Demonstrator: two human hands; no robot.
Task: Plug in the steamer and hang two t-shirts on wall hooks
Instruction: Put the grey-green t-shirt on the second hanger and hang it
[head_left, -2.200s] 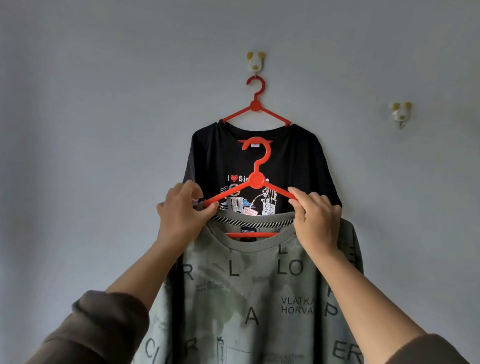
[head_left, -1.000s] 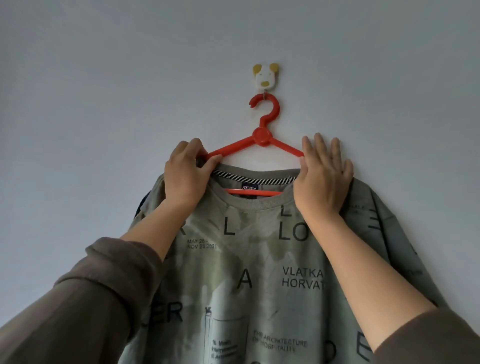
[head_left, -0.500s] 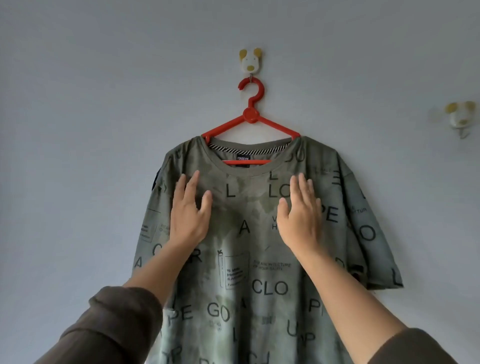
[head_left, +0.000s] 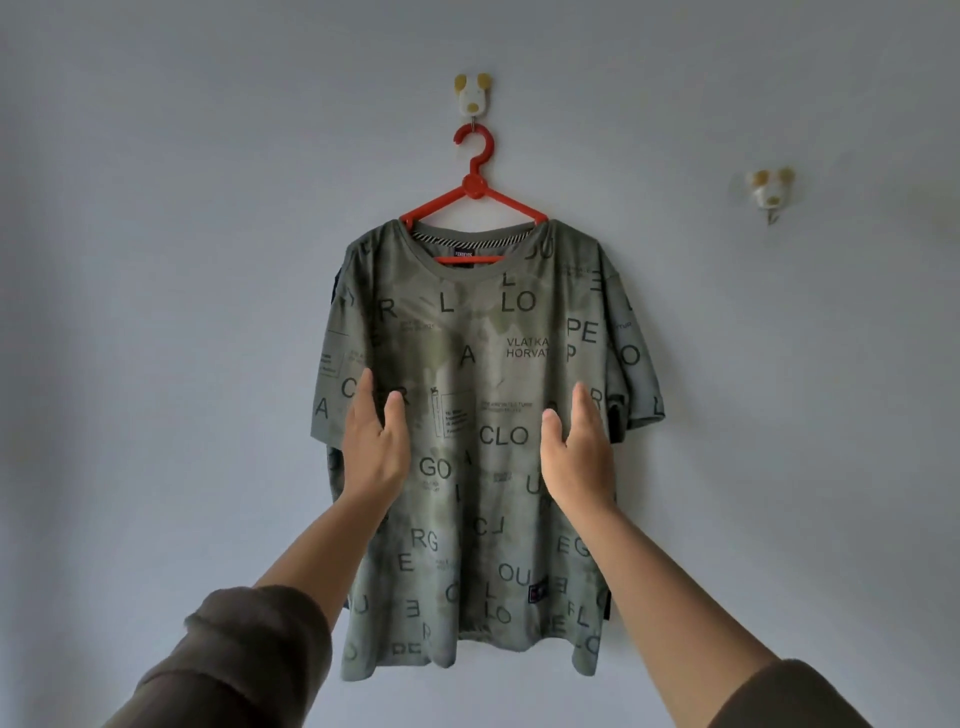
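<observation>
In front of you stands a plain pale grey-blue wall (head_left: 182, 312), evenly lit and a little darker toward the left edge and the corners. Low in your view you see two brownish sleeves: one sleeve cuff (head_left: 249, 654) at the lower left, bunched up on the forearm, and a second cuff (head_left: 795, 696) at the lower right corner, cut off by the edge of the frame.

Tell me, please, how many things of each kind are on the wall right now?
Dog-faced wall hooks: 2, one holding the hanger, one bare
Red hangers in sight: 1
T-shirts in sight: 2, green over a black one, only edges showing
Total: 5
</observation>
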